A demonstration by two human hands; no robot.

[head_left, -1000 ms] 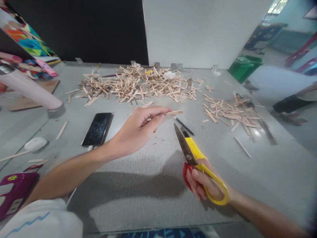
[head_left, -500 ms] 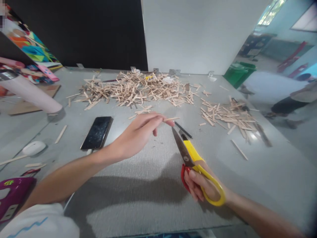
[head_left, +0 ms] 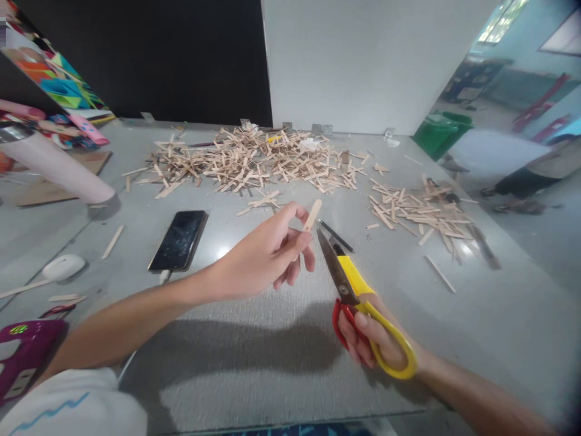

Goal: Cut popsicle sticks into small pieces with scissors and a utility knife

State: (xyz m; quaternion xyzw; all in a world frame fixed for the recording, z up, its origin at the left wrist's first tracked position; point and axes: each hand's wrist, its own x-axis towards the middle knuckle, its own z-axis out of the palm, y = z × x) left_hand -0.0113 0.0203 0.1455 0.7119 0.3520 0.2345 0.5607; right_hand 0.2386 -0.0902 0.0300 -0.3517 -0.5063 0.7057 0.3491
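Between the thumb and fingers of my left hand [head_left: 267,251] is a short wooden craft stick [head_left: 313,215], its rounded end tilted up and away. My right hand [head_left: 370,330] grips a pair of scissors [head_left: 344,284] with one yellow and one red handle. Their blades look closed together, tips pointing away, just right of my left fingers and apart from the stick. Also in that hand, along the scissors, is a yellow cutter knife [head_left: 356,275], partly hidden by them. A thin black pen-like object [head_left: 336,235] lies on the table beyond the blades.
A big heap of cut sticks [head_left: 254,160] lies at the back, a smaller pile [head_left: 417,209] at right. On the left are a phone [head_left: 178,241] on a cable, a white mouse [head_left: 65,266], a pink bottle [head_left: 59,166] and a purple power strip [head_left: 31,351]. A green bin [head_left: 442,133] stands beyond.
My left fingers have turned the craft stick from lying nearly level to pointing up, and the lower fingers have spread. My right hand with the scissors has hardly moved.
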